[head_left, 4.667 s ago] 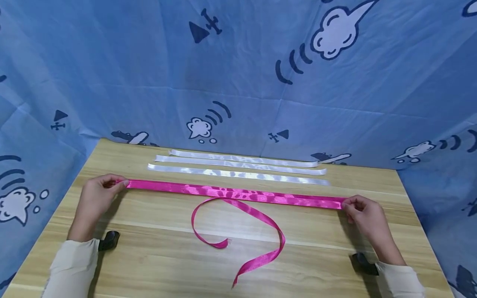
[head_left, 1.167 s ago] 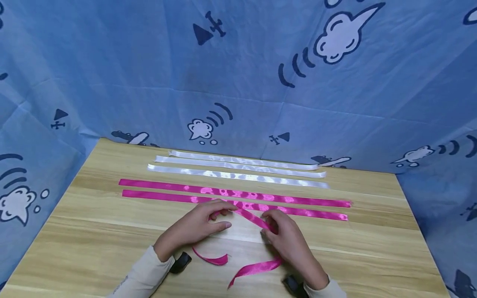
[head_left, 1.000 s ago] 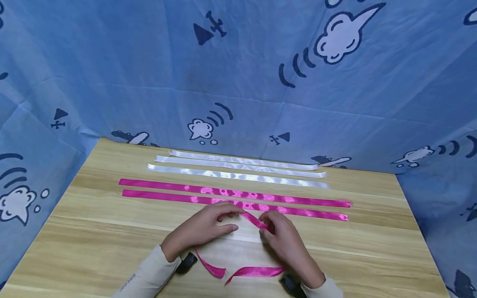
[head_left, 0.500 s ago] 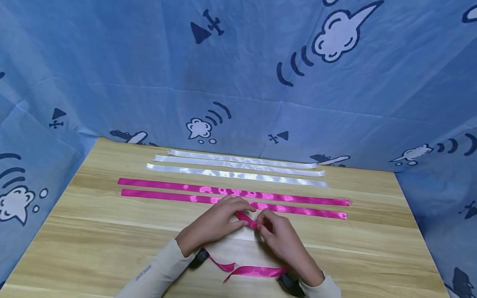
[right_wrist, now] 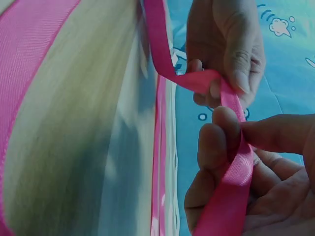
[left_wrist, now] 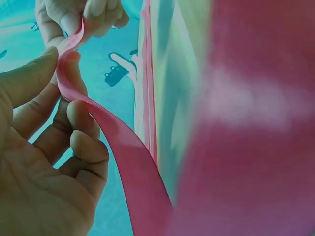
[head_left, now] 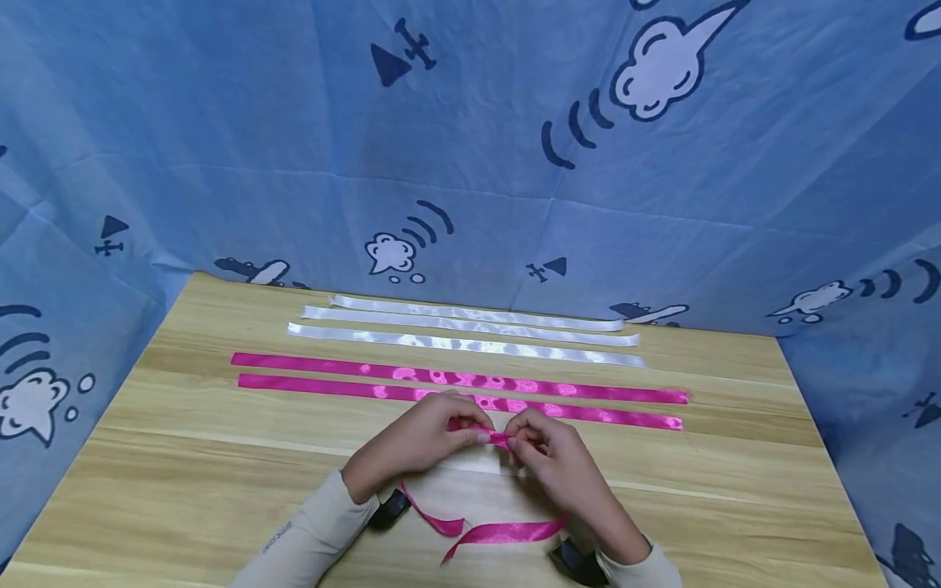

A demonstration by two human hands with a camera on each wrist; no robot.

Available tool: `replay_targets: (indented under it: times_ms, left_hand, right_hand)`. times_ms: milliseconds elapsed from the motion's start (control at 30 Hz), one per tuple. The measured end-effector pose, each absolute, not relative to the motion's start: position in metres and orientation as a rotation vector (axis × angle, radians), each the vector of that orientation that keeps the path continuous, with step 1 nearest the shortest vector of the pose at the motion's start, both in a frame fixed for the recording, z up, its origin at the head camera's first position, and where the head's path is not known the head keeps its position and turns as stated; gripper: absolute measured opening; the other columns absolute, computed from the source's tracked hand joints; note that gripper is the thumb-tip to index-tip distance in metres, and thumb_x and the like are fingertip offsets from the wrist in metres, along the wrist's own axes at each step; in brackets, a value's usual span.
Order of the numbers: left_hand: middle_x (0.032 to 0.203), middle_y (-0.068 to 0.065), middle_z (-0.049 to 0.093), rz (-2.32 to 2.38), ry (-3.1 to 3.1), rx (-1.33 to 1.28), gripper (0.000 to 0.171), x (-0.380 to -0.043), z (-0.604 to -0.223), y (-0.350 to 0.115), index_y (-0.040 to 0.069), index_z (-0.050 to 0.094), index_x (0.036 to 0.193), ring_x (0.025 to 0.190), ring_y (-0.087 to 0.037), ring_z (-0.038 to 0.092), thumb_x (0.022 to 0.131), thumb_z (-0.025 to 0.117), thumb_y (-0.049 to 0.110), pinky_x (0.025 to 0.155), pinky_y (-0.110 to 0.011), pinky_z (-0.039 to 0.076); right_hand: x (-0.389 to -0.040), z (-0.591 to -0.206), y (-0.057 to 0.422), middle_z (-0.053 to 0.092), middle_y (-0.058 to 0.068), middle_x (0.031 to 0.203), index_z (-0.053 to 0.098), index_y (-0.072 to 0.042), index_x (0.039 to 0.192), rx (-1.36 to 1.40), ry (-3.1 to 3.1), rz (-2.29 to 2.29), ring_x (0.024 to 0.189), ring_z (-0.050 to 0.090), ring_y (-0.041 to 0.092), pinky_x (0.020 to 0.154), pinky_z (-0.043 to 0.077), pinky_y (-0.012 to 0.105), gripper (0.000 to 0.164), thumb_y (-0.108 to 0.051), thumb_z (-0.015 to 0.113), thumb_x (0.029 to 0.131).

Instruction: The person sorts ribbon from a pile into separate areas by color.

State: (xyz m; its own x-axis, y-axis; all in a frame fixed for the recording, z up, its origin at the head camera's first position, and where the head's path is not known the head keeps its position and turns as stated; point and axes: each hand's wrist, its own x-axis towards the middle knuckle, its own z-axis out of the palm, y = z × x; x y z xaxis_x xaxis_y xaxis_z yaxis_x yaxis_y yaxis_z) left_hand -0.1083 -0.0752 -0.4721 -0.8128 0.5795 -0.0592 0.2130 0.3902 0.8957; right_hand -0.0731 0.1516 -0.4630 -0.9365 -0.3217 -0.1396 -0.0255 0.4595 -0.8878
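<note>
Between both hands runs a pink satin ribbon (head_left: 498,439), raised a little above the table. My left hand (head_left: 430,433) pinches it between thumb and fingertips; in the left wrist view the ribbon (left_wrist: 130,152) trails down from that pinch. Close beside it, my right hand (head_left: 553,453) pinches the same ribbon, and the right wrist view shows the ribbon (right_wrist: 235,177) passing over its fingers. The loose ends hang below the wrists, with one end (head_left: 507,533) lying near the table's front. Parts of the ribbon are hidden behind the hands.
Two straight pink ribbons (head_left: 316,385) lie side by side across the wooden table (head_left: 162,457), just beyond the hands. Farther back lie three white ribbons (head_left: 412,337) in parallel. A blue printed cloth (head_left: 470,122) hangs behind and at both sides.
Earlier, both hands held pink ribbon stretched wide; two pink ribbons now lie flat. The hands have come together on the third ribbon, the left moving right until both pinch it close together.
</note>
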Motion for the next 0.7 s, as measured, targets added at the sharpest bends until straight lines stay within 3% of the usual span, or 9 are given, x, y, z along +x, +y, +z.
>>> replay_targets:
  times_ms: [333, 467, 700]
  left_hand:
    - [0.095, 0.01, 0.072, 1.43, 2.21, 0.677, 0.006, -0.107, -0.467, -0.086, 0.019, 0.079, 0.096, 0.091, -0.011, 0.059, 0.099, 0.074, 0.019, 0.085, -0.029, 0.05]
    - [0.092, 0.01, 0.071, 1.426, 2.15, 0.666, 0.006, -0.106, -0.466, -0.09, 0.018, 0.078, 0.095, 0.084, -0.011, 0.056, 0.099, 0.075, 0.022, 0.075, -0.026, 0.047]
    - [0.089, 0.008, 0.072, 1.473, 2.109, 0.655, 0.006, -0.103, -0.462, -0.097, 0.019, 0.079, 0.096, 0.079, -0.008, 0.057, 0.099, 0.075, 0.022, 0.072, -0.024, 0.05]
  right_hand:
    - [-0.073, -0.454, 0.163, 0.07, 0.015, 0.08, 0.071, -0.001, 0.104, -0.335, 2.232, -1.546, 0.069, 0.063, 0.026, 0.06, 0.05, 0.025, 0.01, -0.008, 0.065, 0.103]
    - [-0.072, -0.452, 0.166, 0.069, 0.018, 0.08, 0.07, 0.002, 0.105, -0.365, 2.163, -1.581, 0.068, 0.064, 0.021, 0.059, 0.051, 0.026, 0.013, -0.009, 0.064, 0.103]
    - [-0.07, -0.449, 0.175, 0.071, 0.009, 0.077, 0.07, 0.0, 0.106, -0.323, 2.141, -1.614, 0.069, 0.066, 0.013, 0.058, 0.048, 0.028, 0.013, -0.012, 0.065, 0.104]
